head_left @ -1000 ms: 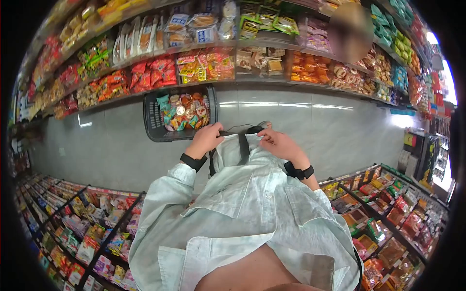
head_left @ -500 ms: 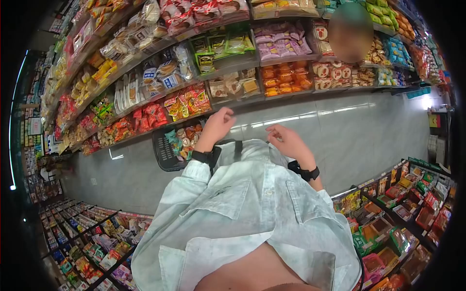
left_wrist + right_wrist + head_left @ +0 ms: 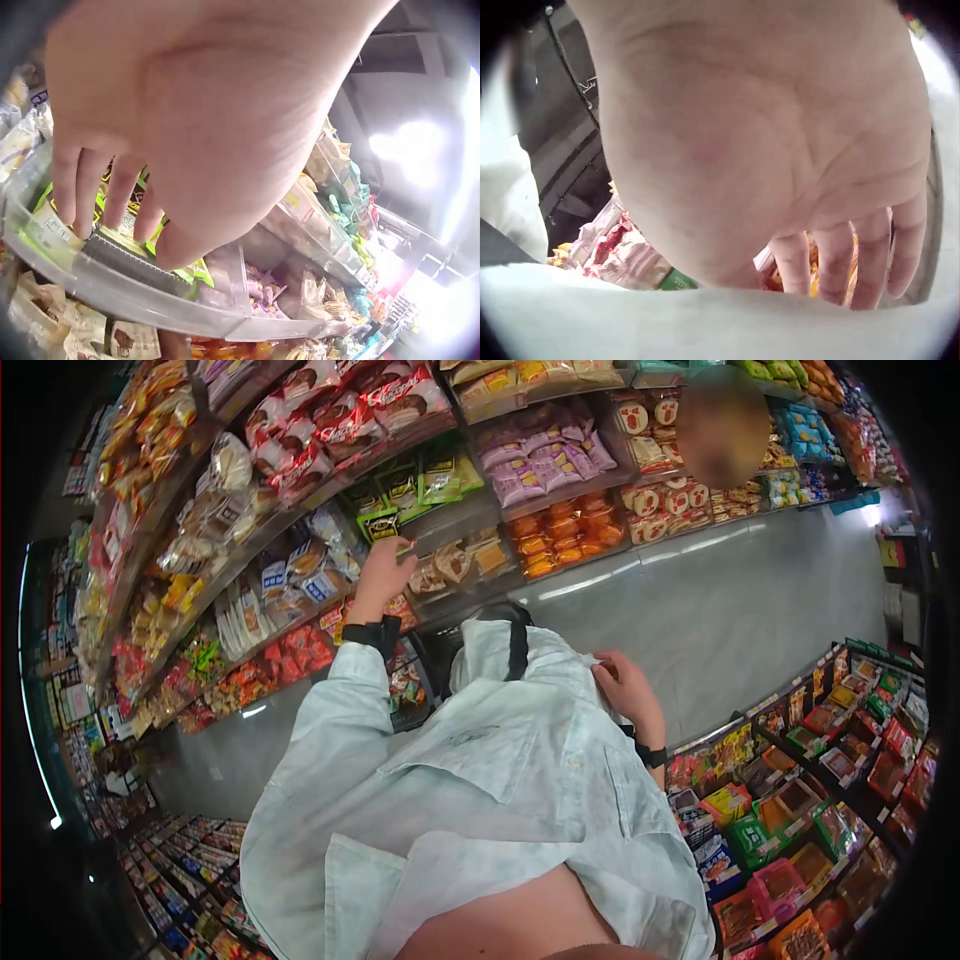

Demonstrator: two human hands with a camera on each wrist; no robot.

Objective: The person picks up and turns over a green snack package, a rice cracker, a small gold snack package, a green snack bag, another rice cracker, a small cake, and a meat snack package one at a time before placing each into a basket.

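Shelving (image 3: 300, 550) packed with snack bags fills the upper left of the head view, and a second rack (image 3: 800, 780) of boxed goods runs down the lower right; grey floor (image 3: 760, 610) lies between them. A dark shopping basket (image 3: 415, 680) sits partly hidden behind the person's pale shirt (image 3: 480, 780), near the centre.

The left hand (image 3: 385, 572) is raised to the shelf at upper centre-left, right at the green packets (image 3: 385, 520). In the left wrist view its fingers (image 3: 90, 187) hang down, lightly bent and slightly spread, their tips at the green packets (image 3: 56, 225) behind the clear shelf lip (image 3: 157, 296). They do not appear to grip anything yet. So the step in hand looks like reaching to pick one packet.

The right hand (image 3: 628, 688) rests idle at centre-right against the shirt; its fingers (image 3: 870, 262) are relaxed and nearly straight, holding nothing.

The next move probably calls for pinching a single packet by its top edge and lifting it over the lip without dragging its neighbours out.
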